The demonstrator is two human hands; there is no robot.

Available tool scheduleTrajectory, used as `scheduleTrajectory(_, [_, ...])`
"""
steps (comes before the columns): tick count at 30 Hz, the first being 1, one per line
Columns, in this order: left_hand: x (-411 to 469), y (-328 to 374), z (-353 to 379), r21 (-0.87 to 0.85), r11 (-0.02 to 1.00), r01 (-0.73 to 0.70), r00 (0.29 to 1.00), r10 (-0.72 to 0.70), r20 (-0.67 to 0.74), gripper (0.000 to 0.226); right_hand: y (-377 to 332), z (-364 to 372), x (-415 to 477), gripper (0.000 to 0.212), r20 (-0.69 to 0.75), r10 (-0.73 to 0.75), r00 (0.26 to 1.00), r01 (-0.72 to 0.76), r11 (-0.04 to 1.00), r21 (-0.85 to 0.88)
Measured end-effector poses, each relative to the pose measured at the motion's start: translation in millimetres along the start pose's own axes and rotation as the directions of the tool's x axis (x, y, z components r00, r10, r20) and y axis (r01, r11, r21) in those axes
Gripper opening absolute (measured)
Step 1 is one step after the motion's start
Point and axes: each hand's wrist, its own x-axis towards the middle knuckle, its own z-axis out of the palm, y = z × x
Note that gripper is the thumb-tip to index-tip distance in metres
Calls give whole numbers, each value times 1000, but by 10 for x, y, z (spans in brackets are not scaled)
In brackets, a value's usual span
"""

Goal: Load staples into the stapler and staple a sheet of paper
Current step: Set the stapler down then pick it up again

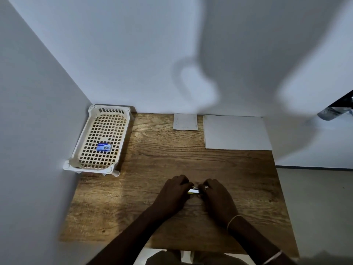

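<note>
Both hands meet at the middle of the wooden table [172,159]. My left hand [173,194] and my right hand [215,197] close from either side on a small stapler [194,191], of which only a pale, shiny strip shows between the fingers; whether it is open I cannot tell. A blue staple box [104,147] lies inside the cream plastic basket [91,119] at the back left. A large white sheet of paper [236,132] lies flat at the back right. A smaller paper slip [185,121] rests against the back wall.
White walls close the table in at the left and the back. The table's right edge drops to a grey floor [315,207]. A dark object [338,109] pokes in at the far right. Bare wood lies between the hands and the papers.
</note>
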Motion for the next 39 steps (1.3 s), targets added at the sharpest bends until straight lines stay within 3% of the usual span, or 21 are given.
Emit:
scheduleTrajectory(5, [35, 18, -63, -77, 997, -20, 998, 15, -56, 35, 11, 58, -7, 33, -36, 50, 998, -45, 992, 121])
scheduleTrajectory(9, [78, 94, -258, -408, 910, 75, 984, -134, -119, 40, -24, 13, 42, 22, -87, 145, 986, -98, 909, 405])
scheduleTrajectory(11, [110, 160, -358, -644, 753, 133, 949, -285, -137, 40, -58, -46, 61, 15, -90, 220, 971, -119, 777, 618])
scheduleTrajectory(14, [176, 246, -457, -874, 453, 174, 903, -427, -41, 29, -148, -201, 116, 12, -4, 245, 970, -140, 569, 810])
scheduleTrajectory(17, [211, 308, -483, -971, 208, 121, 883, -469, 10, 26, -269, -376, 184, 15, -57, 209, 976, -60, 515, 855])
scheduleTrajectory(19, [215, 343, -524, -991, 104, 85, 870, -492, 23, 26, -328, -463, 223, 16, -78, 204, 976, -38, 510, 859])
scheduleTrajectory(23, [239, 379, -648, -996, 78, 39, 846, -534, -9, 23, -393, -552, 227, 22, -105, 232, 967, -42, 551, 833])
scheduleTrajectory(27, [254, 388, -796, -996, 87, 17, 817, -575, -36, 28, -446, -667, 271, 29, -200, 214, 956, 9, 661, 750])
scheduleTrajectory(33, [236, 265, -1011, -997, 74, -32, 781, -620, -71, 26, -588, -850, 542, 16, -201, 170, 965, 20, 715, 699])
scheduleTrajectory(36, [202, 116, -1130, -990, 119, -76, 760, -635, -134, 33, -712, -887, 730, 12, -192, 122, 974, 41, 737, 675])
scheduleTrajectory(39, [153, -77, -1221, -980, 162, -112, 735, -650, -192, 25, -866, -886, 967, 5, -155, 95, 983, 42, 711, 702])
